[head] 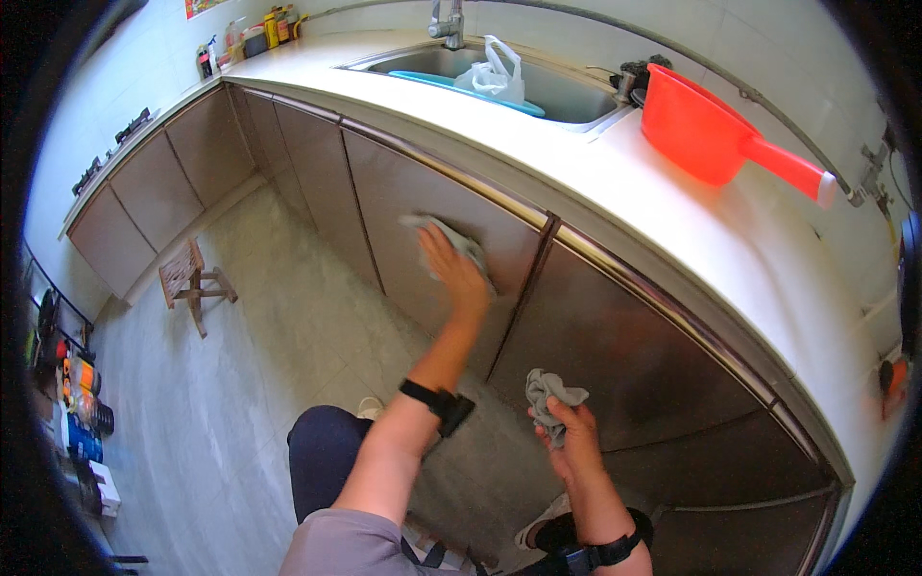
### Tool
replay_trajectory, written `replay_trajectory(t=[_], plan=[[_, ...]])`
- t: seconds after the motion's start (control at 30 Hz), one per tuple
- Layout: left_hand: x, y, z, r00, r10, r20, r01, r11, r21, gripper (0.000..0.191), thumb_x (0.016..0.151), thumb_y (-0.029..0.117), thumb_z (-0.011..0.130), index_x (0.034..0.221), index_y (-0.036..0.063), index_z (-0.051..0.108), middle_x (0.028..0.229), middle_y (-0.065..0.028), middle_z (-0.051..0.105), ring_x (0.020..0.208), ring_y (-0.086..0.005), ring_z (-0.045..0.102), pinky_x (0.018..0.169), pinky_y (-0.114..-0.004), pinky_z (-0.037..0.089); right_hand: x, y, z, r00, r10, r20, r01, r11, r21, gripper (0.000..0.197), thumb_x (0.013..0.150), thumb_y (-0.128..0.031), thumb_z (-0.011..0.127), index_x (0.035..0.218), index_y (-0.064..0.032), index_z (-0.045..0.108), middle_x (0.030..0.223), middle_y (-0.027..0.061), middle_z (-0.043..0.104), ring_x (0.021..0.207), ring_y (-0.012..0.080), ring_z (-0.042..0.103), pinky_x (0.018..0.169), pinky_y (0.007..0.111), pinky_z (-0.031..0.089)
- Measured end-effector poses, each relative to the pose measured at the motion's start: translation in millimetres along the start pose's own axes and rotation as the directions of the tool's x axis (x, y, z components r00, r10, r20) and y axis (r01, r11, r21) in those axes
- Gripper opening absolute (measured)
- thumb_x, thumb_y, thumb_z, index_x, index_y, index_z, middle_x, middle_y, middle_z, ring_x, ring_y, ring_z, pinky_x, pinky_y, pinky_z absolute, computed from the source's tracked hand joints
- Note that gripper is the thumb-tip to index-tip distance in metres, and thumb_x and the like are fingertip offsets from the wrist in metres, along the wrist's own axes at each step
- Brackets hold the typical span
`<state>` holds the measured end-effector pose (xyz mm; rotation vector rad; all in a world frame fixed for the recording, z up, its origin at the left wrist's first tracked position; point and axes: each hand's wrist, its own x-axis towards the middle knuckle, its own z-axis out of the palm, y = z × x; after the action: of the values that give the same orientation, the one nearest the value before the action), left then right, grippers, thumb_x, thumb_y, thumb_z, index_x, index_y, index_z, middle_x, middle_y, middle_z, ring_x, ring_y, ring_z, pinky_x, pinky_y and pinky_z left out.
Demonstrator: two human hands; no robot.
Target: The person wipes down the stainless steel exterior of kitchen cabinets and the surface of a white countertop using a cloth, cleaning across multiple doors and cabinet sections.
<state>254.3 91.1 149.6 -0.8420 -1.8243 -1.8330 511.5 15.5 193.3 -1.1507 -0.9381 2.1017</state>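
Observation:
My left hand [457, 270] lies spread on a light grey cloth [468, 248], pressing it flat against a brown cabinet door [389, 180] below the sink. Lower and to the right, my right hand [573, 428] holds a crumpled grey cloth [545, 390] in front of the neighbouring cabinet door [634, 324]. A metal trim strip [461, 176] runs along the top of the doors. Both wrists wear black bands.
Above the doors, the white countertop [576, 158] carries a red plastic dipper [695, 129]. A steel sink [576, 101] holds a blue basin [529, 108] and a white plastic bag [497, 75]. A small wooden folding stool [191, 277] stands on the floor at left.

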Motion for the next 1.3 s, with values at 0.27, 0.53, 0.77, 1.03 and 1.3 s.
replay_trajectory(t=[0.27, 0.53, 0.77, 1.03, 1.3], plan=[[-68.2, 31.2, 3.6, 0.993, -0.083, 0.08, 0.092, 0.989, -0.116, 0.055, 0.084, 0.011, 0.029, 0.135, -0.0008, 0.012, 0.14, -0.0232, 0.004, 0.129, -0.0409, 0.003, 0.102, -0.05, 0.003, 3.8, 0.3, -1.0, 0.999, -0.012, 0.041, 0.012, 1.0, 0.011, 0.041, 0.076, -0.019, 0.063, 0.11, -0.0026, 0.047, 0.095, 0.008, 0.057, 0.081, 0.0176, 0.058, 0.056, 0.024, 0.045], [75.0, -113.6, -11.6, 0.937, -0.283, -0.204, 0.243, 0.949, -0.2, 0.045, 0.093, 0.018, 0.02, 0.134, 0.0011, 0.019, 0.141, -0.0171, 0.013, 0.13, -0.029, 0.014, 0.106, -0.038, 0.012, -2.6, 4.6, -6.7, 0.995, -0.002, 0.104, 0.004, 1.0, -0.013, 0.041, 0.076, -0.018, 0.062, 0.111, -0.0034, 0.047, 0.102, 0.0088, 0.056, 0.084, 0.0197, 0.057, 0.062, 0.027, 0.045], [93.5, -167.0, -15.6, 0.785, -0.619, 0.027, 0.556, 0.684, -0.472, 0.055, 0.093, 0.038, 0.022, 0.135, 0.0029, 0.017, 0.14, -0.0143, 0.017, 0.126, -0.0259, 0.023, 0.103, -0.036, 0.02, -1.1, -6.5, -5.1, 0.997, -0.012, 0.081, 0.007, 0.998, 0.062, 0.04, 0.076, -0.015, 0.063, 0.11, -0.0016, 0.046, 0.099, 0.0115, 0.055, 0.083, 0.021, 0.058, 0.054, 0.024, 0.046], [-87.8, 24.5, 4.1, 0.981, -0.169, 0.09, 0.168, 0.986, 0.019, 0.057, 0.088, 0.021, 0.029, 0.135, -0.003, 0.007, 0.139, -0.0264, -0.001, 0.13, -0.038, 0.001, 0.104, -0.046, 0.003, 1.0, -7.2, -2.7, 0.999, -0.01, 0.039, 0.008, 0.999, 0.032, 0.04, 0.075, -0.018, 0.064, 0.11, -0.0055, 0.047, 0.099, 0.0088, 0.057, 0.083, 0.0201, 0.058, 0.059, 0.026, 0.046], [-54.7, -16.6, 3.2, 0.998, 0.017, -0.058, -0.021, 0.998, -0.065, 0.053, 0.089, 0.022, 0.029, 0.135, -0.0006, 0.015, 0.139, -0.0249, 0.007, 0.129, -0.0389, 0.006, 0.103, -0.045, 0.006, -0.2, -2.3, -5.4, 0.999, 0.016, 0.037, -0.017, 1.0, 0.017, 0.042, 0.075, -0.017, 0.064, 0.111, -0.0044, 0.046, 0.101, 0.0099, 0.057, 0.084, 0.0216, 0.058, 0.06, 0.027, 0.046]])
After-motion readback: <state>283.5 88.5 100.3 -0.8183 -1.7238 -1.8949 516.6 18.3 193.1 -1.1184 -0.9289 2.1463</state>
